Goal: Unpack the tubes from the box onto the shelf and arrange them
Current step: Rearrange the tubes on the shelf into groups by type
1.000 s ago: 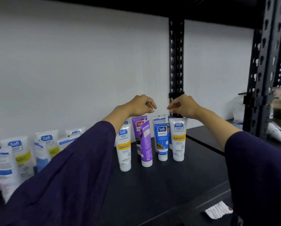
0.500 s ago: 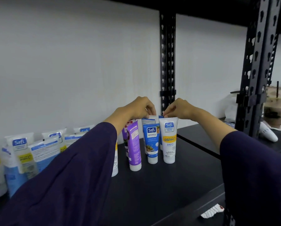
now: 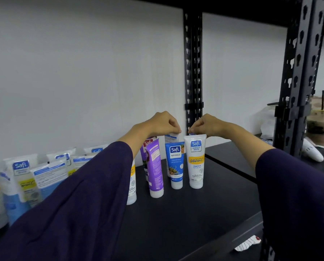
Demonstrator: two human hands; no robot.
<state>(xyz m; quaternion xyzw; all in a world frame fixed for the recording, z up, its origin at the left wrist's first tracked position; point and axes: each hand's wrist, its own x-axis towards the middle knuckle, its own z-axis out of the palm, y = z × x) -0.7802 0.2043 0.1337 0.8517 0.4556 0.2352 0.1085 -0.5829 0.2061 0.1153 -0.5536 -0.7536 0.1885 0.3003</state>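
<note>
Since half a second ago your two hands have barely shifted; both stay up at the crimped tops of the back-row tubes, mid-frame, and the front row stands as it did.

Your left hand point(image 3: 162, 123) sits just left of the black upright post point(image 3: 193, 72), fingers curled down, pinching the top edge of a white tube with a blue-print back label point(image 3: 171, 137) that stands behind the front row. Your right hand point(image 3: 204, 124) is just right of it, fingers curled narrow at the top of a tube hidden behind the white Vitamin C tube point(image 3: 196, 161); only a sliver of blue shows under the fingertips, so what it grips cannot be told for sure.

Front row, directly below both hands, cap-down on the dark shelf point(image 3: 204, 213): purple tube point(image 3: 155, 168) leaning slightly, blue Naturals tube point(image 3: 175, 163) upright, the Vitamin C one upright at its right, nearly touching. A second purple tube point(image 3: 148, 147) stands behind the first. Another white tube point(image 3: 132, 187) is half hidden by your left sleeve point(image 3: 72, 204).

Lower left of frame: a crowd of white and blue tubes point(image 3: 25, 178) leaning against the white wall point(image 3: 82, 72), well apart from the hands.

Right edge: an iced drink cup point(image 3: 321, 121) and a white device point(image 3: 312, 152) on the next bay. Your right sleeve point(image 3: 298, 194) fills the lower right.
</note>
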